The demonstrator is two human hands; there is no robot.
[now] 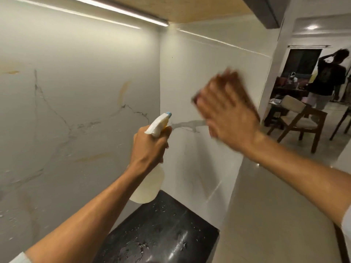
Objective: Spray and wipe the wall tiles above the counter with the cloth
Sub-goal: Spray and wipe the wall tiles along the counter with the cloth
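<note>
- While the left hand point(150, 147) held the spray bottle point(150, 186) upright in front of the corner, its fingers were curled tight round the neck and the trigger, with the nozzle toward the tiles.
- The right hand point(229, 112) lay flat, fingers straight, on a dark cloth point(250, 104) and pressed it against the right wall tile point(190, 73). The hand was blurred, so I judged that a wiping stroke was in progress.
- The cloth showed only as dark edges round the hand, high on that tile and well above the black surface point(161, 234).
- Drops point(11, 179) stood on the left wall tile point(76, 92) and on the surface, so the spraying seemed at least partly done.
- The left wall tile looked wet and not yet wiped. Whether the lower part of the right one was wiped, I could not tell. I judged the task near its middle, with much wiping left.
</note>
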